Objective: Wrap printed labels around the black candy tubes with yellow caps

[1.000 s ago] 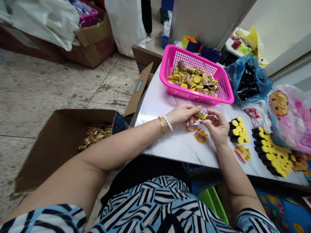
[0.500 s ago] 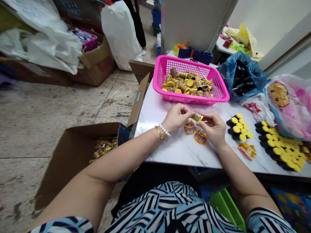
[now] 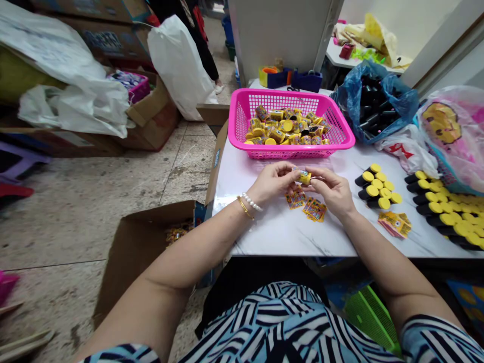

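A small canister (image 3: 303,177) with a printed yellow label round it is between my two hands, above the table. My left hand (image 3: 275,182) is closed on its left side, thumb and fingers pinching it. My right hand (image 3: 333,191) grips the right end with its fingertips. Part of the canister is hidden by the fingers. Just below lie two small groups of printed yellow-orange labels (image 3: 314,209), flat on the white table (image 3: 272,237). Beyond my hands stands a pink basket (image 3: 291,152) holding many labelled canisters (image 3: 278,135).
Black canisters with yellow lids (image 3: 378,187) stand in groups to the right, beside another stack of labels (image 3: 395,224). A blue bag (image 3: 404,111) of black pieces sits behind them. An open carton (image 3: 132,252) is at the table's left. A person stands in the background.
The canister in my hands has turned, and its label now looks wrapped round it. My fingers have drawn closer together. The view has shifted slightly.
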{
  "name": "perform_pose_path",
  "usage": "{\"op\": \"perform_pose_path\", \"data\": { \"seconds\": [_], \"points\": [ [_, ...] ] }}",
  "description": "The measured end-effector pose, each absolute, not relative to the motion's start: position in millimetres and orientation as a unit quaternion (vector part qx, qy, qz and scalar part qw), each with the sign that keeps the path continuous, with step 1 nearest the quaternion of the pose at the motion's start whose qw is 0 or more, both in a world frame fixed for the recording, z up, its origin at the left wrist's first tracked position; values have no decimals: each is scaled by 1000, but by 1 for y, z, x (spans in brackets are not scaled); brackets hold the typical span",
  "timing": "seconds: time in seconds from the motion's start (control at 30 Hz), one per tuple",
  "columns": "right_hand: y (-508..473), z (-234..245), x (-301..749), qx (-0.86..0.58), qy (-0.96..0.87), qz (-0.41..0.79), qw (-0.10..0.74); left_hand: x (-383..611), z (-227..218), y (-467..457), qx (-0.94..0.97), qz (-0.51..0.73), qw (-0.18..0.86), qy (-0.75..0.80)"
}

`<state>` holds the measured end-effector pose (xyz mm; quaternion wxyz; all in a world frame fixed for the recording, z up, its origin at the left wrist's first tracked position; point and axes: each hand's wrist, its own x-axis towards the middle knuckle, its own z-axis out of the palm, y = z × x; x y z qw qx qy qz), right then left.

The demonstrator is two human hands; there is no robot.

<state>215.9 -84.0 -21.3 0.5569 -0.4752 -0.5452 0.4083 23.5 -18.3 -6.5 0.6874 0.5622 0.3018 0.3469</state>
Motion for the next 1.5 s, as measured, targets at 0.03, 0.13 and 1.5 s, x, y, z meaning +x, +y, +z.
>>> {"op": "perform_pose_path", "data": {
  "seconds": [0.03,0.13,1.5],
  "points": [
    [-84,-22,215,-482,-536,416,554,24,-7,-19,560,346,689,303],
    [-82,-25,213,-512,-518,396,559,28,-8,-24,548,335,702,307],
    [-94,-38,210,-463,-594,304,583,24,-11,-22,464,236,829,206]
  ]
}}
